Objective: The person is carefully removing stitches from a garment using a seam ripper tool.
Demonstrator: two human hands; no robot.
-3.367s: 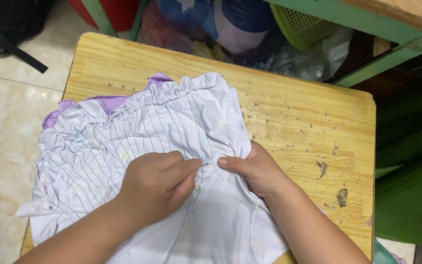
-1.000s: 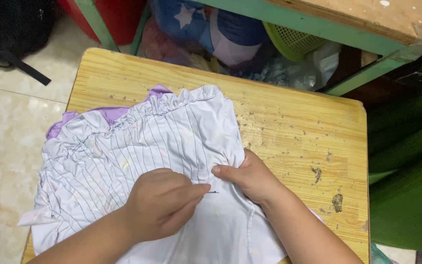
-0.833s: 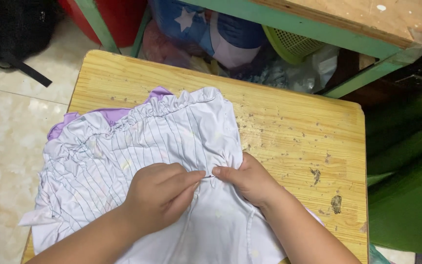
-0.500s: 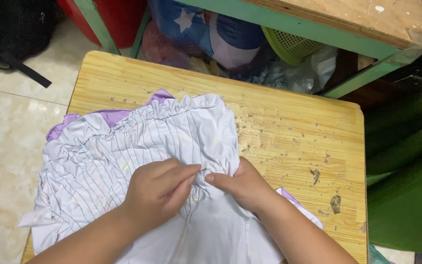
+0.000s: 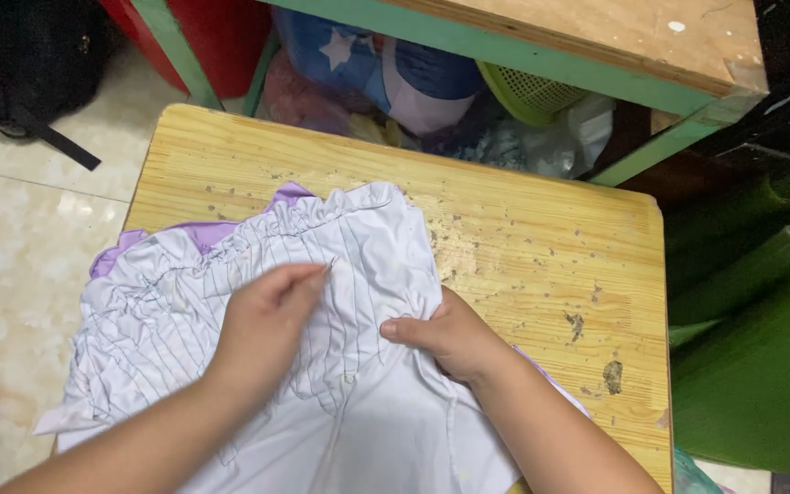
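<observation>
A white garment (image 5: 358,247) with thin dark stripes, gathered ruffles and a purple edge lies spread on a small wooden table (image 5: 541,238). My right hand (image 5: 450,337) pinches a fold of the cloth near the garment's right side and holds it down. Over the middle of the garment my left hand (image 5: 272,316) is lifted, thumb and fingers pinched together on what looks like a thin needle (image 5: 328,265); any thread is too fine to see. My forearms cover the garment's lower part.
Behind the table stands a green-framed wooden bench (image 5: 541,55) with a blue starred cloth (image 5: 368,64), a green basket (image 5: 532,91) and bags under it. A black bag (image 5: 20,64) lies on the tiled floor at left. Green shapes (image 5: 761,366) crowd the right side.
My left hand has drawn up and away to the left from the spot where both hands were pinching together. My right hand stays gripping the cloth fold.
</observation>
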